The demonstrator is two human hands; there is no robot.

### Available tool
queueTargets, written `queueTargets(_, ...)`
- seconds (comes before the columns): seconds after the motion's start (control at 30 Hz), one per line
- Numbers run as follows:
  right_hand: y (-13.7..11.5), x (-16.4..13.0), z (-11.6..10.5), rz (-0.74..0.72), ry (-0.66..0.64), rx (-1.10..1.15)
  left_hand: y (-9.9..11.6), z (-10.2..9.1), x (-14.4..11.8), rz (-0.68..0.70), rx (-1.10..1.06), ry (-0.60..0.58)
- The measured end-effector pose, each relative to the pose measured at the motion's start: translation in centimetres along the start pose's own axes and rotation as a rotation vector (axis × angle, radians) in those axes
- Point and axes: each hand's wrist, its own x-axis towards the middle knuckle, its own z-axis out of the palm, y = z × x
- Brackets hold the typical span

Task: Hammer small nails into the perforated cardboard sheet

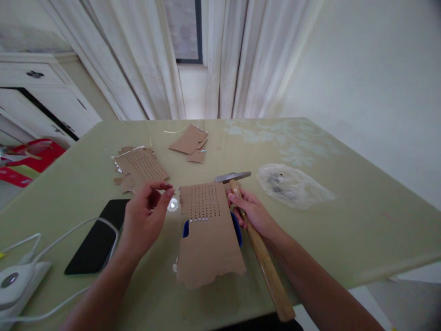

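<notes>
Two hands (146,218), one hammer (261,253)

**Some parts cannot be seen well**

Most of a blue thing (237,230) is covered by the cardboard sheet (210,253), so its shape cannot be told. The row of pale dots (199,219) on the sheet is too small to be made out. Whether something tiny is held in the fingertips of the left hand (146,218) cannot be told. Part of a flat black thing (93,243) is hidden by the left arm. Dark bits (275,177) are blurred by the clear bag (303,193). The white power strip (25,287), red bag (41,158) and white cabinet (44,76) are cut off by the left edge.
</notes>
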Motion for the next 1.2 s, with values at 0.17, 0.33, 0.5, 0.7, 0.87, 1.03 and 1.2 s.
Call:
queueTargets(0.17, 0.5, -0.2, 0.6, -0.003, -0.07, 0.021, 2.3, 0.0, -1.7, 0.111, -0.239, -0.169)
queueTargets(0.33, 0.7, -0.4, 1.3, 0.009, -0.104, 0.057, 3.6, -0.4, -1.6, 0.185, -0.236, -0.296)
queueTargets(0.5, 0.8, -0.4, 1.4, 0.012, -0.119, 0.062, 4.0, -0.4, -1.3, 0.222, -0.205, -0.374)
queueTargets(0.7, 1.0, -0.3, 1.2, 0.018, -0.126, 0.048, 4.2, -0.4, -1.4, 0.276, -0.204, -0.398)
queueTargets(0.87, 1.0, -0.3, 1.2, 0.02, -0.142, 0.036, 4.1, -0.4, -1.4, 0.309, -0.209, -0.386)
queueTargets(1.03, 0.9, -0.3, 1.2, 0.019, -0.13, 0.04, 4.1, -0.4, -1.4, 0.306, -0.192, -0.401)
queueTargets(1.2, 0.9, -0.2, 1.2, 0.011, -0.111, 0.044, 4.1, -0.4, -1.5, 0.292, -0.18, -0.397)
